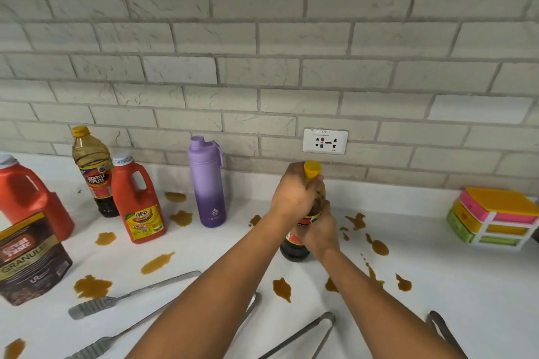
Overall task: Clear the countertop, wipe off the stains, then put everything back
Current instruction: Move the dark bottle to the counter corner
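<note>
A dark sauce bottle (294, 249) with a yellow cap stands on the white countertop (466, 285) near the middle. My left hand (294, 192) grips its neck just below the cap. My right hand (319, 230) is wrapped round its body over the label. Brown stains (379, 246) are spattered across the counter on both sides of the bottle. A purple water bottle (207, 183), a red ketchup jug (138, 202) and a second yellow-capped bottle (93, 169) stand to the left by the wall.
A bigger red jug (32, 198) and a coffee granules pouch (29, 259) sit at the far left. Metal tongs (131, 294) and further tongs (309, 335) lie along the front. A small coloured drawer organiser (493, 218) stands at the right. A wall socket (325, 140) is behind.
</note>
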